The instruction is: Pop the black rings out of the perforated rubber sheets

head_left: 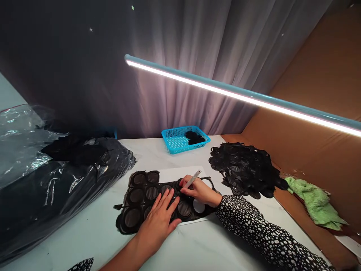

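Observation:
My left hand (158, 220) lies flat on a glossy black sheet (126, 203) with its fingers spread, pressing the sheet down. The sheet carries rows of round disc shapes, and white shows through a few round holes near its right end. My right hand (199, 192) grips a white craft knife (192, 179), whose tip is hidden by my fingers at the sheet. Under the black sheet lies a white paper or board (180, 175).
A heap of black scraps (244, 169) lies right of my hands. A blue plastic basket (172, 140) holding black pieces stands at the table's back. A large plastic bag (47, 188) of black material sits left. A green cloth (316, 201) lies beyond the table's right edge, and a lit tube lamp (242, 94) crosses overhead.

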The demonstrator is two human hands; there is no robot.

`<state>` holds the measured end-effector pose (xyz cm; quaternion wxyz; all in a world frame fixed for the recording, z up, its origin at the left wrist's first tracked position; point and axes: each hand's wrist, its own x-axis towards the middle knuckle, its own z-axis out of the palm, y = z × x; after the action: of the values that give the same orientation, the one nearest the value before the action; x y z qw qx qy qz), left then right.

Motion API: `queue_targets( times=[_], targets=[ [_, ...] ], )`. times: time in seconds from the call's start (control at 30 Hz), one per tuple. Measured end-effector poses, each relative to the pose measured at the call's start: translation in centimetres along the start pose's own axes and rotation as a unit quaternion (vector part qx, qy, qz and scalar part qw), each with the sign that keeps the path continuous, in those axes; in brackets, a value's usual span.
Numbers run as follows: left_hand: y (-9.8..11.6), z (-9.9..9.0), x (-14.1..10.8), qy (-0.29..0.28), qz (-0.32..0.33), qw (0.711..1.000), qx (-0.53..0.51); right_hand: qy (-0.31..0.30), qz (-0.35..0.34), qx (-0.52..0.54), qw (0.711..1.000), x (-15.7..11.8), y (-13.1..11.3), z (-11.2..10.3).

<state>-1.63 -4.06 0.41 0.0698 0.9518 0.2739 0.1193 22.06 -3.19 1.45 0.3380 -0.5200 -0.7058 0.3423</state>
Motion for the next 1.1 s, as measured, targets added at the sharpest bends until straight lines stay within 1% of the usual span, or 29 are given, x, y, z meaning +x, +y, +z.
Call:
queue_targets(
  times=[0.17,0.3,0.37,0.47,0.5,0.53,0.57,0.63,0.67,0.7,0.73,0.77,0.8,0.83,0.9,0.97,1.03,1.1],
  targets=[
    [-0.2,0.2,0.0,0.008,0.004,1.000,-0.008,-0.015,-0.006,-0.008,1.000,0.1,-0.1,-0.3],
    [-0.1,0.2,0.0,0.010,0.003,1.000,-0.004,-0.019,-0.022,-0.045,0.999,-0.2,-0.7,-0.1],
    [-0.1,0.1,-0.1,0.013,0.002,1.000,-0.006,-0.019,-0.042,-0.088,0.995,-0.7,-1.0,0.7],
    [0.0,0.2,-0.1,0.017,0.003,1.000,-0.009,-0.013,-0.105,-0.187,0.977,-1.2,-0.8,1.9],
    [-0.1,0.2,-0.1,0.015,0.004,1.000,-0.007,0.000,-0.117,-0.212,0.970,-1.0,-0.4,1.8],
    [-0.1,0.3,-0.1,0.013,0.003,1.000,-0.005,0.028,-0.111,-0.227,0.967,-0.8,0.1,1.4],
    [-0.1,0.3,0.0,0.011,0.001,1.000,-0.003,0.069,-0.086,-0.230,0.967,-0.5,0.6,0.5],
    [-0.1,0.2,0.0,0.009,-0.002,1.000,-0.003,0.183,0.000,-0.211,0.960,0.2,1.6,-2.1],
    [0.0,0.1,0.0,0.012,-0.003,1.000,-0.005,0.226,0.029,-0.200,0.953,0.3,1.8,-3.5],
    [0.1,0.0,-0.1,0.017,-0.003,1.000,-0.009,0.262,0.041,-0.190,0.945,0.2,1.8,-4.6],
    [0.2,-0.2,-0.3,0.022,-0.002,1.000,-0.011,0.272,0.041,-0.177,0.945,-0.2,1.5,-5.4],
    [0.4,-0.5,-0.6,0.026,0.002,1.000,-0.010,0.263,0.030,-0.167,0.950,-0.7,1.0,-5.6],
    [0.6,-0.7,-1.0,0.026,0.006,1.000,-0.009,0.237,0.016,-0.157,0.959,-1.5,0.3,-5.2],
    [0.9,-0.9,-1.4,0.022,0.014,1.000,-0.008,0.198,0.000,-0.148,0.969,-2.4,-0.5,-4.4],
    [1.3,-1.2,-2.2,0.003,0.030,1.000,-0.004,0.107,-0.020,-0.124,0.986,-4.2,-2.1,-1.9],
    [1.6,-1.5,-2.8,-0.020,0.041,0.999,0.000,0.037,-0.018,-0.086,0.995,-5.6,-3.2,0.4],
    [1.7,-1.6,-3.2,-0.037,0.045,0.998,0.001,0.007,-0.004,-0.044,0.999,-6.4,-3.6,1.7],
    [1.6,-1.7,-3.3,-0.042,0.051,0.998,-0.008,-0.001,0.006,-0.014,1.000,-6.6,-3.6,2.0]
  ],
)
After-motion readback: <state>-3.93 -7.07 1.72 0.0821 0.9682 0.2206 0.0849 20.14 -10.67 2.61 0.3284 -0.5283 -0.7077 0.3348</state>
